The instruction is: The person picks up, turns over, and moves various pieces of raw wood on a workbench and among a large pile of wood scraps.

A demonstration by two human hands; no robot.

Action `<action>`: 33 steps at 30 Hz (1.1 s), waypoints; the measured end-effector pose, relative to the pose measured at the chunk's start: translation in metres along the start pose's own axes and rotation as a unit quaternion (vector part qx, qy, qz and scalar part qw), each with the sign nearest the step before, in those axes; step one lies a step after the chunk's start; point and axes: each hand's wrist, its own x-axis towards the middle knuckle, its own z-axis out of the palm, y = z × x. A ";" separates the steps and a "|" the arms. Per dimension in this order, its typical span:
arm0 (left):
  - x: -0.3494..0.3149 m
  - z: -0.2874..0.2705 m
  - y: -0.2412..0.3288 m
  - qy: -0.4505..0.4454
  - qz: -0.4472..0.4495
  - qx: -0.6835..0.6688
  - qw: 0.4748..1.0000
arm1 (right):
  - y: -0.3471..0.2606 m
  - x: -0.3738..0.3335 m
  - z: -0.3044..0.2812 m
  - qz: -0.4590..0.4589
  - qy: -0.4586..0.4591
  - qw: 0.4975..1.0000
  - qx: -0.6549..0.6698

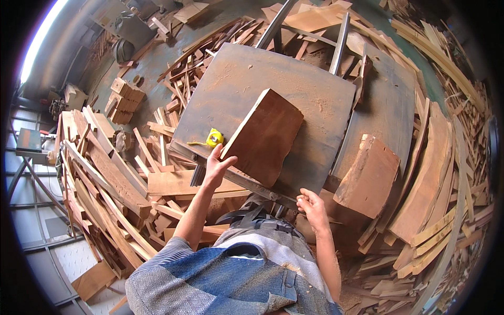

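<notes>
While you stood at the near edge of the bench [315,100], your left hand [216,167] was up against the near-left corner of the reddish-brown board [264,135], fingers extended and loosely spread, touching its edge rather than wrapped round it. Your right hand [313,206] hung just off the bench's near edge, half open with fingers curled, holding nothing and not touching the board.

The board lay flat on the dusty metal bench top, turned at an angle, its near end overhanging or sitting right at the bench's front lip. A yellow tape measure [213,138] sat just left of the board's near-left corner, close to your left fingertips and near the bench's left edge.

Room on the bench: bare top lay beyond and to the right of the board; little was left on the near-left side. A second wood slab [367,176] sat off the bench's right-front corner, near your right hand but apart from it. Two metal bars [339,38] ran off the far edge.

Off the bench you were boxed in: offcuts and planks [113,181] piled on the floor to the left, long curved strips [430,178] stacked along the right.
</notes>
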 end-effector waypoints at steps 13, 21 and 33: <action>-0.007 0.008 -0.005 0.057 -0.025 -0.060 0.996 | 0.024 -0.013 -0.008 0.052 0.049 0.997 0.018; -0.040 0.057 0.018 0.032 0.119 0.085 0.989 | 0.026 -0.013 -0.012 0.056 0.067 0.996 -0.005; -0.082 0.113 0.044 -0.078 0.349 0.355 0.864 | -0.007 -0.007 0.003 -0.012 -0.002 0.999 0.052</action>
